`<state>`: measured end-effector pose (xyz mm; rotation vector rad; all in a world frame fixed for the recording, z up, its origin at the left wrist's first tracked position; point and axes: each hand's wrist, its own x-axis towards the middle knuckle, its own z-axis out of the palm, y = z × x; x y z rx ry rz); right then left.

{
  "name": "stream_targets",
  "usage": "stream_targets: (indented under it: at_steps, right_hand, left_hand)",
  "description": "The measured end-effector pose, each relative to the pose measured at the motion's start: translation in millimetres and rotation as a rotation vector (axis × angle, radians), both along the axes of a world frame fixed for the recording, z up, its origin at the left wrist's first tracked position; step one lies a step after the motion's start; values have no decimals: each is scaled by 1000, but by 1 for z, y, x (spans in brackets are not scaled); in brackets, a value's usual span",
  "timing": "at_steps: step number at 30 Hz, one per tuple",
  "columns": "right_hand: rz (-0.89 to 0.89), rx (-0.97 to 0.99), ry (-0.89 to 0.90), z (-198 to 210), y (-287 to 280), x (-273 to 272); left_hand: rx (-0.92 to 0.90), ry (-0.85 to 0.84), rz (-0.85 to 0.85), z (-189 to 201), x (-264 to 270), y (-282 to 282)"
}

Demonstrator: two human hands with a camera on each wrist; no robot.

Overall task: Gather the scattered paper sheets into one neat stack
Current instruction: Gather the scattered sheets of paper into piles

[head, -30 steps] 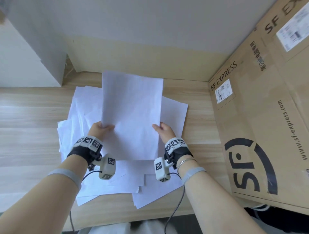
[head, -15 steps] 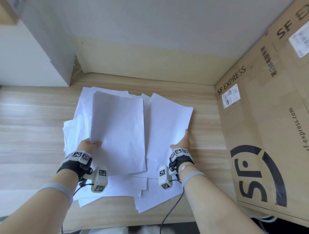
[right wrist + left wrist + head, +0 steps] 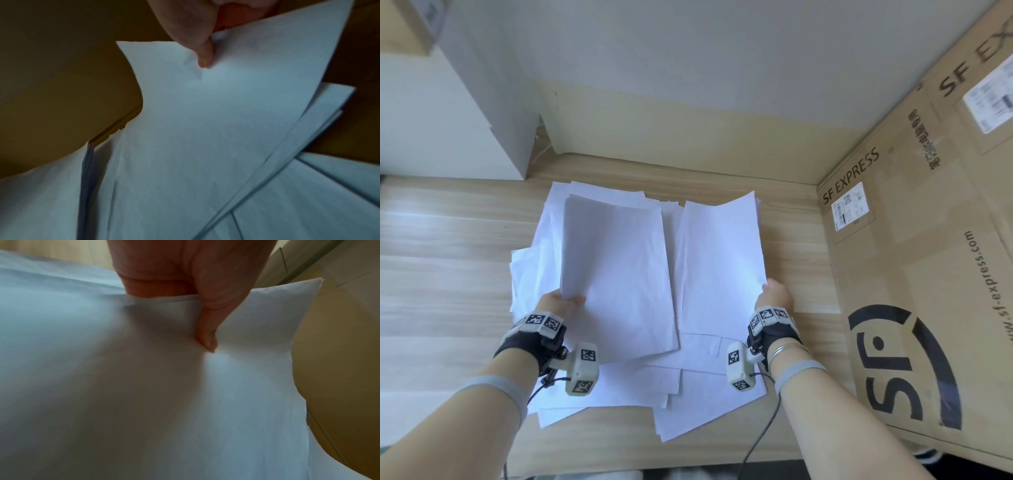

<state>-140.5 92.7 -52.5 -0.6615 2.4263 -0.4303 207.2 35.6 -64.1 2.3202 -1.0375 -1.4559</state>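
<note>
1. Risk: the left hand (image 3: 558, 303) pinches its sheaf (image 3: 616, 281) only at the near-left edge, thumb (image 3: 207, 337) on top, fingers underneath. The far end hangs free, so I'd guess it droops or fans out if swung fast, and loose sheets slide off.
2. Risk: the right hand (image 3: 774, 296) pinches a second sheet (image 3: 722, 267) by its near-right corner; the wrist view shows the thumb (image 3: 202, 55) creasing the paper there. A hard tug could crumple or tear that corner, imo.
3. Risk: several edges lie fanned under that sheet in the right wrist view. Can't tell how many are actually in the pinch; extras may drag along skewed.
4. Risk: the box (image 3: 928, 274) stands close at 3 o'clock of the right hand. A wide swing could catch a paper edge on it.
5. Neither hand is open: each is closed onto paper, thumb over, fingers below.
6. Where things lie: the pile (image 3: 619, 387) sprawls mid-bench (image 3: 448, 281), corners pointing all ways. The left sheaf runs from the hand toward 12 o'clock, raised over the pile. The right sheet runs from its hand toward 11 o'clock. The two nearly meet at centre, w/ a narrow gap between.
7. Most loose sheets lie at 6 o'clock of both hands, nearest the bench edge, not yet squared.
</note>
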Motion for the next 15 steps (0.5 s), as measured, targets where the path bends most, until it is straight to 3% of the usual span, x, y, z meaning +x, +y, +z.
stream_targets:
  at_steps: [3,9,15]
  right_hand:
    - [-26,-55,61,-2,4,6]
    - [-147,-99,-150,11,7,3]
    - [-174,-211,-77,24,10,-14]
  left_hand:
    - [23,-11,-28,-5,3,-2]
    - [62,9,-35,-10,13,-7]
    - [75,2,-45,-12,16,-13]
